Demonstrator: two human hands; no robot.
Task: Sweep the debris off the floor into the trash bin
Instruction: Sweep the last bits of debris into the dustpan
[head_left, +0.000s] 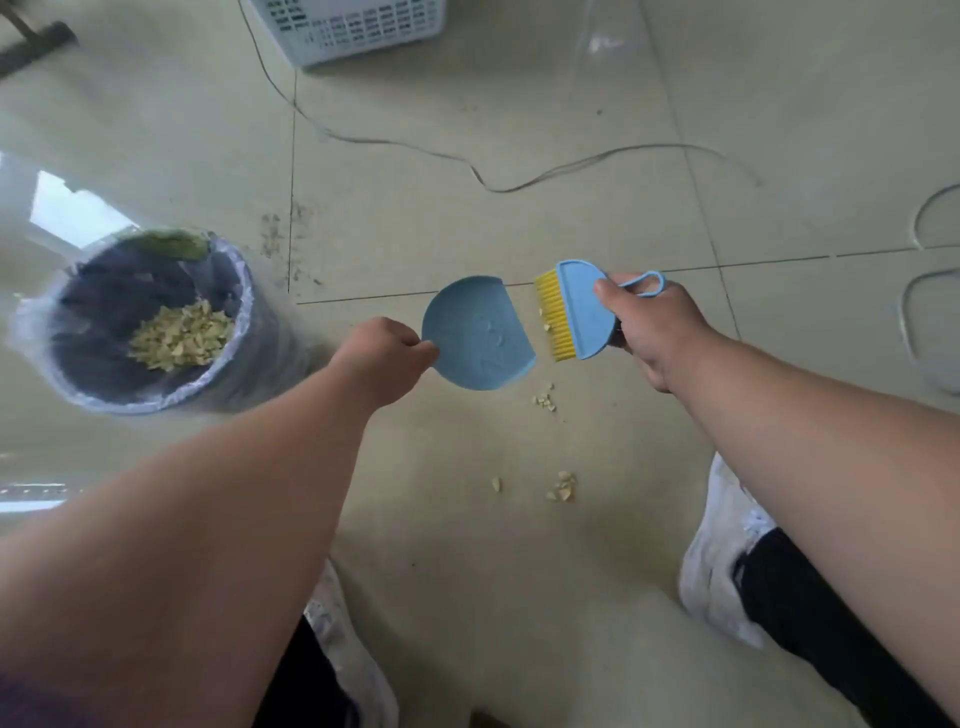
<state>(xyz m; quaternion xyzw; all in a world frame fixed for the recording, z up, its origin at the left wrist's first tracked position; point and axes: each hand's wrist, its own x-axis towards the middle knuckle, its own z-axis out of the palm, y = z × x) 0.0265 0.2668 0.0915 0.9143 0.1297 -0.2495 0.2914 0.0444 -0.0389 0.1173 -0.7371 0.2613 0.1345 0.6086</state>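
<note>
My left hand (382, 358) grips the edge of a small blue dustpan (475, 332), whose pan looks empty. My right hand (652, 325) holds a blue hand brush (579, 306) with yellow bristles (556, 317) facing the dustpan's open side, a small gap between them. Pale yellow debris bits lie on the tiled floor: one cluster (544, 399) just below the brush, another (561, 486) nearer my feet, and a single crumb (496, 484). The trash bin (244, 291), lined with a clear bag, stands to the left and holds a pile of the same debris (179, 335).
A grey cable (467, 166) snakes across the floor beyond the tools. A pale blue perforated basket (353, 26) stands at the top. My white shoes (722, 551) and dark trouser legs frame the bottom. Cable loops (930, 312) lie at the right edge.
</note>
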